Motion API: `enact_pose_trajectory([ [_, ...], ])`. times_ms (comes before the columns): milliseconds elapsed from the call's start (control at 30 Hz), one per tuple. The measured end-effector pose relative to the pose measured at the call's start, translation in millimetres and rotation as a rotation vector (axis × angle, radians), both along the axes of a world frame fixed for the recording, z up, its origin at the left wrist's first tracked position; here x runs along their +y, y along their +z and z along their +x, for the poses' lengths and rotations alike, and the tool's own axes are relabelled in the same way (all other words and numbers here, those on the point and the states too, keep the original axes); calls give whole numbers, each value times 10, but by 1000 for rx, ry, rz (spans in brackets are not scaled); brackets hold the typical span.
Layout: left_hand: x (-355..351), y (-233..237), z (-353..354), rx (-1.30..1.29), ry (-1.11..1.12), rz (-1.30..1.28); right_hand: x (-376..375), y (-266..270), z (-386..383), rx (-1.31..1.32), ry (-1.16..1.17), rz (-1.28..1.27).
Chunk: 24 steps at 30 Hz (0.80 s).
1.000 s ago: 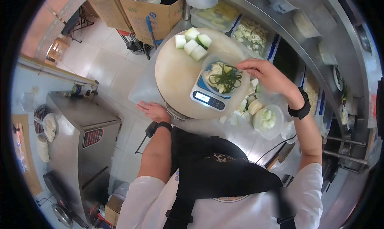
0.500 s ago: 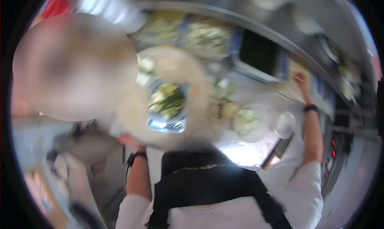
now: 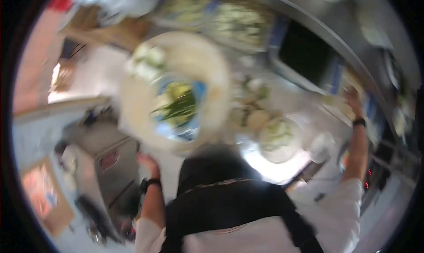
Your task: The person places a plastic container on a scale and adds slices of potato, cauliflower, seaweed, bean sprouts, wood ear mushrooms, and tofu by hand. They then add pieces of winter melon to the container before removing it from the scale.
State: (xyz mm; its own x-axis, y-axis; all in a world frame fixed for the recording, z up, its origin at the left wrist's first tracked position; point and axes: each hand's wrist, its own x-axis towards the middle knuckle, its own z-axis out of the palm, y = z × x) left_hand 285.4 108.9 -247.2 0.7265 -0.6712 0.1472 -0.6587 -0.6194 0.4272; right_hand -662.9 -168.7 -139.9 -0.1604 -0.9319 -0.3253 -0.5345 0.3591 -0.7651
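In the head view, the red label (image 3: 108, 160) on the steel cabinet (image 3: 121, 149) at left and the red lit signs (image 3: 367, 179) at right are too blurred for reading. The bowl (image 3: 176, 103) with pale pieces and green strips is on the scale (image 3: 191, 134), upon the round board (image 3: 216, 72). White-green chunks (image 3: 149, 61) lie at its far left. Loose vegetables (image 3: 252, 100) and a tub (image 3: 278, 136) stand between board and right arm. The left hand (image 3: 149, 163) is released, near the board; the right hand (image 3: 352, 98) is at the far-right trays (image 3: 340, 107), its grasp I cannot tell.
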Motion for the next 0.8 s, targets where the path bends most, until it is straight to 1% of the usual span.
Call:
enact_pose_trajectory([
  [33, -42, 16, 17, -55, -38, -50, -65, 310, 270, 83, -167, 51],
  [67, 107, -330, 325, 140, -36, -183, -107, 745, 705, 84, -275, 16],
  [100, -28, -13, 158, 31, -60, 160, -117, 977, 755, 46, -305, 13],
  [133, 34, -223, 210, -78, -85, 30, -105, 1125, 746, -9, -320, 12],
  [167, -37, -220, 144, -67, -107, 24, -50, 1187, 691, 1, -342, 6],
  [233, -145, -57, 99, 124, 41, 135, 3, 1267, 683, -135, -212, -108],
  [267, -194, 0, 79, 171, 72, 143, 59, 1282, 726, -83, -272, -217],
  [300, -259, 64, 52, 166, 68, 138, 95, 1268, 731, -87, -276, -222],
  [367, -379, 174, 7, 346, 161, 117, 113, 1220, 733, -274, -386, -218],
  [400, -389, 154, 73, 343, 160, 112, 116, 1226, 732, -278, -386, -222],
  [467, -348, -21, 299, 506, 82, 89, 125, 1245, 716, -425, -527, -376],
  [500, -358, 23, 254, 504, 84, 84, 132, 1236, 640, -428, -524, -379],
  [567, -382, 181, 112, 402, 86, 92, 182, 1154, 414, -358, -484, -317],
  [600, -366, 184, 126, 399, 85, 91, 191, 1135, 388, -361, -484, -318],
  [667, -291, 36, 175, 404, 153, 76, 174, 1132, 356, -585, -545, -518],
  [700, -267, -29, 205, 404, 156, 72, 188, 1094, 244, -588, -541, -519],
  [767, -253, -162, 280, 616, 266, -5, 239, 1011, 10, -547, -587, -338],
  [800, -252, -244, 319, 617, 270, -11, 237, 1035, 100, -549, -581, -340],
])
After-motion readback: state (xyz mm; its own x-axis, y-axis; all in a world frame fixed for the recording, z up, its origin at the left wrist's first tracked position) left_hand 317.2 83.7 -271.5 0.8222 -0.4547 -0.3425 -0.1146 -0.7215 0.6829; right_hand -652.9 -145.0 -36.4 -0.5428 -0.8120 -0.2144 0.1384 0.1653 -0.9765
